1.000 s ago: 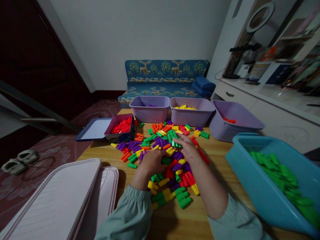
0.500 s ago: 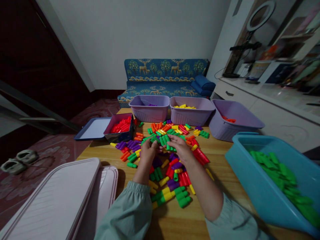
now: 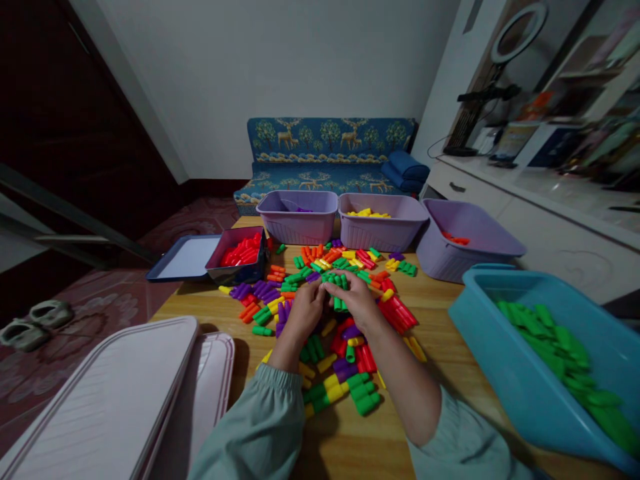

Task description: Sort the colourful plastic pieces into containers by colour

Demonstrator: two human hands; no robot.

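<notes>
Versus 1.0 s ago: left hand (image 3: 307, 307) lifted from the pile and now meets right hand (image 3: 357, 300) over it. Right fingers grip green blocks (image 3: 340, 304); left fingers curl beside them, grip hidden, cannot tell. Loose coloured blocks (image 3: 364, 395) surround. Purple bins (image 3: 300, 230) behind, blue bin (image 3: 500, 373) right. Wooden table (image 3: 435, 307); patterned sofa (image 3: 320, 137) beyond.

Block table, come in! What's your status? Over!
Right hand gripping green blocks. Left hand up against them, grip partly hidden. Loose coloured blocks crowd around both hands.
</notes>
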